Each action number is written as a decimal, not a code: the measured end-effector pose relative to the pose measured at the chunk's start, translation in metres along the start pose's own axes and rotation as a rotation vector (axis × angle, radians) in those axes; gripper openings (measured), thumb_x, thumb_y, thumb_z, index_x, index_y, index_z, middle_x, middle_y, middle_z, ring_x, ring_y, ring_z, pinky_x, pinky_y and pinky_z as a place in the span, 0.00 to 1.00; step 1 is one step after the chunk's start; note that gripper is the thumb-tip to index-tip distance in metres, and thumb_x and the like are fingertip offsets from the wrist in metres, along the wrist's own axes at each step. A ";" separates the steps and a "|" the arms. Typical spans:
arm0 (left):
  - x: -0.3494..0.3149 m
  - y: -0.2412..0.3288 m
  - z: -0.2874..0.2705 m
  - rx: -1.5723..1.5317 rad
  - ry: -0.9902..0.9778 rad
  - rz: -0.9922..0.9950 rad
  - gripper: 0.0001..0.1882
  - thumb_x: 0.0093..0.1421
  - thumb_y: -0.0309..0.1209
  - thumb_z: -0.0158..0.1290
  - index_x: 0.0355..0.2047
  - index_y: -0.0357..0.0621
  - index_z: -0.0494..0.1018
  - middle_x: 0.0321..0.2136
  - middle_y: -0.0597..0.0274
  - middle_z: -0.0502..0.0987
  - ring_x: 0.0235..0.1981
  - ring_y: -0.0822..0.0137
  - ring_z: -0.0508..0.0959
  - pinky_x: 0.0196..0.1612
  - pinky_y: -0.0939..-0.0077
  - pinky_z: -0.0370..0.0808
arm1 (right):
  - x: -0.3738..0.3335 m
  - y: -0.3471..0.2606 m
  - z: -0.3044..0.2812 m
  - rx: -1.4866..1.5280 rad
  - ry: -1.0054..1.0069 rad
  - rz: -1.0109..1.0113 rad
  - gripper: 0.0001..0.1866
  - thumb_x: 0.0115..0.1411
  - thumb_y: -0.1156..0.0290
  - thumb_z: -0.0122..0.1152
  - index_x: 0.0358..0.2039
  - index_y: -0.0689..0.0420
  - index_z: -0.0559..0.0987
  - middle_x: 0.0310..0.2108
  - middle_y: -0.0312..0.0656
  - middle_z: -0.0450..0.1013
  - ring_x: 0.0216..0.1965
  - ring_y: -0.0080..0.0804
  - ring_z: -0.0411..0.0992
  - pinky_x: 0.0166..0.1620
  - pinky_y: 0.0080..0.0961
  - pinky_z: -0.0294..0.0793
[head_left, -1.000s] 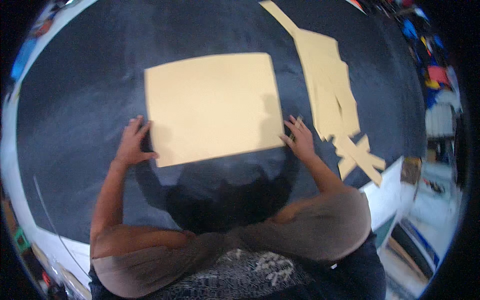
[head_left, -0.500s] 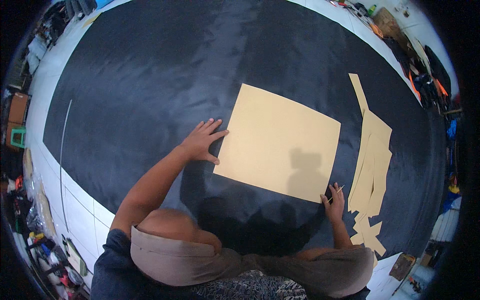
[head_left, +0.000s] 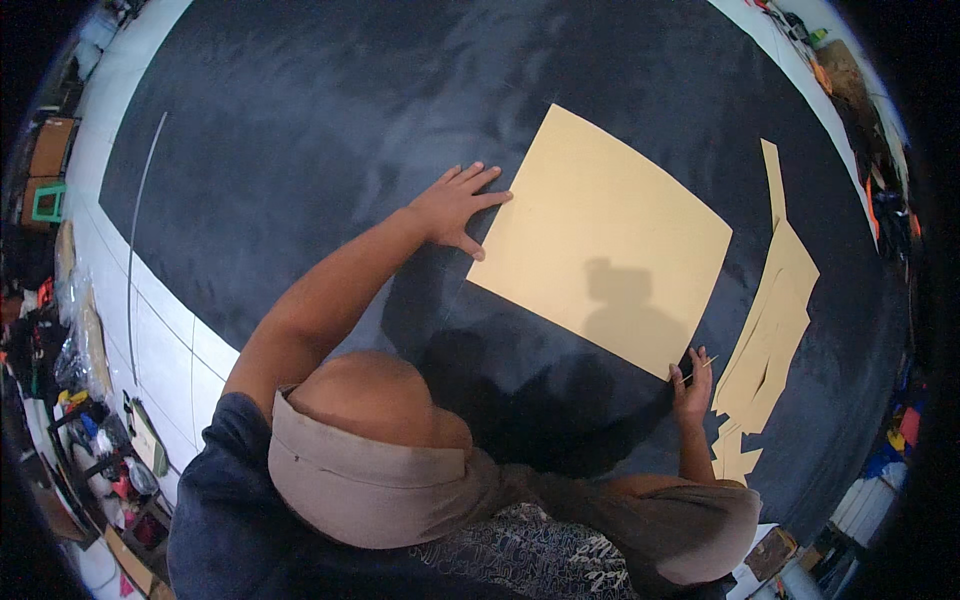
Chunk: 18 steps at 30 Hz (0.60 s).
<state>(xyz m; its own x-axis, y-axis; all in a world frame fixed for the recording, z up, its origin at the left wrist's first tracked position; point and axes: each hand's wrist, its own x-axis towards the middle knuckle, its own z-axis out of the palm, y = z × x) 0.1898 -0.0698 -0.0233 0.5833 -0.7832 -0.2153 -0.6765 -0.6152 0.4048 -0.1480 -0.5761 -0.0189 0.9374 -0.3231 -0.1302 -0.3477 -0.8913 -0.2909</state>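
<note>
At the tan sheet, right hand with partly hidden thin stick.

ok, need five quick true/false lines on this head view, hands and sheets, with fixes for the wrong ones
1. The left hand, fingers spread, is at the left edge of the large cream sheet. True.
2. The right hand holds nothing. False: it holds a thin stick.
3. The loose cream pieces lie to the left of the large cream sheet. False: they lie to its right.
4. The large cream sheet lies on a dark surface. True.
5. Both hands are on the same side of the large cream sheet. False: the left hand is at its left edge, the right hand by its lower right corner.
</note>
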 end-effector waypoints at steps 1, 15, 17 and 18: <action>0.000 0.000 -0.001 0.009 -0.001 -0.004 0.62 0.37 0.62 0.71 0.72 0.62 0.58 0.75 0.47 0.47 0.75 0.39 0.46 0.73 0.40 0.46 | 0.002 0.002 0.000 -0.036 -0.010 -0.018 0.30 0.61 0.62 0.70 0.61 0.60 0.73 0.68 0.59 0.63 0.69 0.58 0.59 0.71 0.49 0.56; 0.000 0.005 -0.007 0.026 -0.028 -0.022 0.62 0.37 0.58 0.73 0.72 0.63 0.58 0.75 0.47 0.48 0.75 0.39 0.46 0.73 0.39 0.47 | 0.003 0.007 0.001 -0.029 -0.042 -0.017 0.31 0.62 0.58 0.68 0.62 0.60 0.73 0.68 0.60 0.61 0.70 0.59 0.58 0.71 0.49 0.56; -0.001 0.003 -0.006 0.023 -0.016 -0.006 0.62 0.36 0.58 0.73 0.72 0.62 0.58 0.75 0.47 0.48 0.75 0.38 0.46 0.73 0.39 0.47 | 0.004 0.009 0.001 -0.025 -0.042 -0.021 0.31 0.62 0.58 0.68 0.62 0.60 0.73 0.68 0.59 0.61 0.70 0.59 0.58 0.71 0.49 0.56; -0.001 0.001 -0.005 0.023 -0.010 0.001 0.62 0.36 0.58 0.73 0.72 0.62 0.59 0.75 0.46 0.48 0.75 0.38 0.46 0.73 0.39 0.47 | 0.005 0.008 0.002 -0.026 -0.045 -0.015 0.31 0.62 0.58 0.68 0.61 0.60 0.73 0.68 0.59 0.61 0.70 0.59 0.58 0.71 0.49 0.56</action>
<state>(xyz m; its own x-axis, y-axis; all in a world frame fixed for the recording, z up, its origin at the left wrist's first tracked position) 0.1907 -0.0688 -0.0177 0.5781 -0.7846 -0.2239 -0.6873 -0.6162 0.3846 -0.1465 -0.5846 -0.0236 0.9401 -0.2958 -0.1692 -0.3327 -0.9040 -0.2684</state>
